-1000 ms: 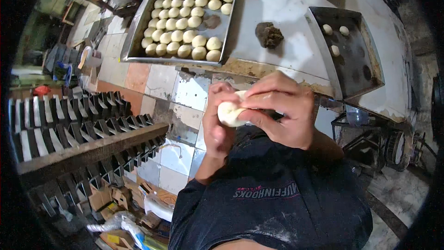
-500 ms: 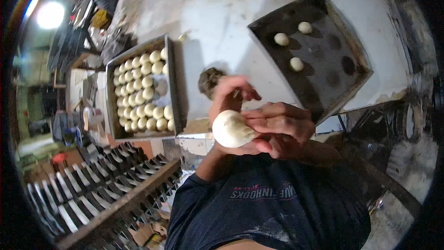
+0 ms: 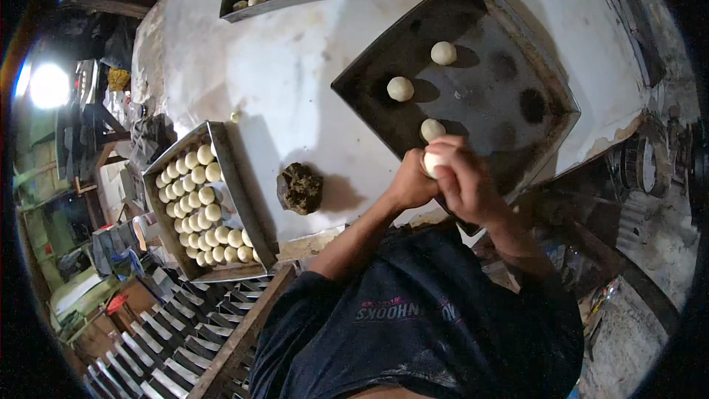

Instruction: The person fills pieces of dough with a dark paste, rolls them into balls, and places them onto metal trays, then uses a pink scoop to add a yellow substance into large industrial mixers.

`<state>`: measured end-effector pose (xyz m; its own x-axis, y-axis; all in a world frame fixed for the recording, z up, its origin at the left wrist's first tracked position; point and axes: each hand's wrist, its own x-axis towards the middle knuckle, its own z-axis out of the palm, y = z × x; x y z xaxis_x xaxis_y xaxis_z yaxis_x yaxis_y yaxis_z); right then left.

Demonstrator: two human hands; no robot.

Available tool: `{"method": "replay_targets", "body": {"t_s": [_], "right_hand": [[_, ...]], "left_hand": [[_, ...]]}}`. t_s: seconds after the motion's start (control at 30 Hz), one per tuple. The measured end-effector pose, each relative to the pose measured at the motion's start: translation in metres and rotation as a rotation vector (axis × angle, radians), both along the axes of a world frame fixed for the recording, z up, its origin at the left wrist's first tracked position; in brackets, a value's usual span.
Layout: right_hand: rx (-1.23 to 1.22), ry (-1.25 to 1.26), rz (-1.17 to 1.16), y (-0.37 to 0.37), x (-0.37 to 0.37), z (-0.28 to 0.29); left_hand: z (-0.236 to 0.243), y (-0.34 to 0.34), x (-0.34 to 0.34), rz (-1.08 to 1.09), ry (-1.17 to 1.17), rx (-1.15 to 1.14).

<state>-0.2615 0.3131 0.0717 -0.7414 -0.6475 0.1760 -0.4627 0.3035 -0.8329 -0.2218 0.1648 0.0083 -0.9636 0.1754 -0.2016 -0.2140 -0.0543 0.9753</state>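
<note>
Stained white worktable [image 3: 266,81] ahead, left hand [image 3: 410,180] curled against a pale dough ball [image 3: 430,165], right hand [image 3: 473,185] half-closed on it, dark baking tray [image 3: 480,100] (three more balls [image 3: 443,53] inside) just beyond both hands, crumbly brown lump [image 3: 300,188] to their left.

Left hand [image 3: 412,181] and right hand [image 3: 467,181] together around pale dough [image 3: 432,163], over the near end of the dark tray [image 3: 509,137]; raised walls all round. A dough ball [image 3: 431,129] sits just beyond the fingers, blocking straight ahead. Two others [image 3: 399,89] farther in, leftward. Wide bare tray floor right of all three. Left of the tray, a strip of open tabletop [image 3: 258,66], narrowed by a brown lump [image 3: 300,188]; past that, a high-sided, crowded tray [image 3: 235,192].
</note>
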Motion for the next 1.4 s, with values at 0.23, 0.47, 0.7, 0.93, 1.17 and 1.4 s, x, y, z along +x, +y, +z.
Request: {"method": "replay_targets", "body": {"t_s": [0.23,0.47,0.7,0.93,1.17,1.4], "right_hand": [[0.306,0.1,-0.286,0.053,-0.088,-0.106],[0.624,0.106,-0.051,0.047,-0.1,-0.092],[0.138,0.312,-0.333,0.025,-0.052,-0.046],[-0.003,0.339,0.039,-0.061,0.038,0.008],[-0.191,-0.504,0.31,-0.108,0.153,-0.011],[-0.367,0.083,0.568,-0.136,0.277,0.041]], "left_hand": [[0.027,-0.053,-0.003,0.136,-0.06,-0.082],[0.011,-0.185,0.1,0.981,0.118,-0.385],[-0.058,-0.353,0.192,1.146,-0.475,-0.739],[-0.086,-0.399,0.229,1.089,-0.247,-0.507],[0.039,-0.149,0.255,1.008,0.557,-0.294],[0.084,-0.082,0.385,0.858,0.306,0.052]]}}
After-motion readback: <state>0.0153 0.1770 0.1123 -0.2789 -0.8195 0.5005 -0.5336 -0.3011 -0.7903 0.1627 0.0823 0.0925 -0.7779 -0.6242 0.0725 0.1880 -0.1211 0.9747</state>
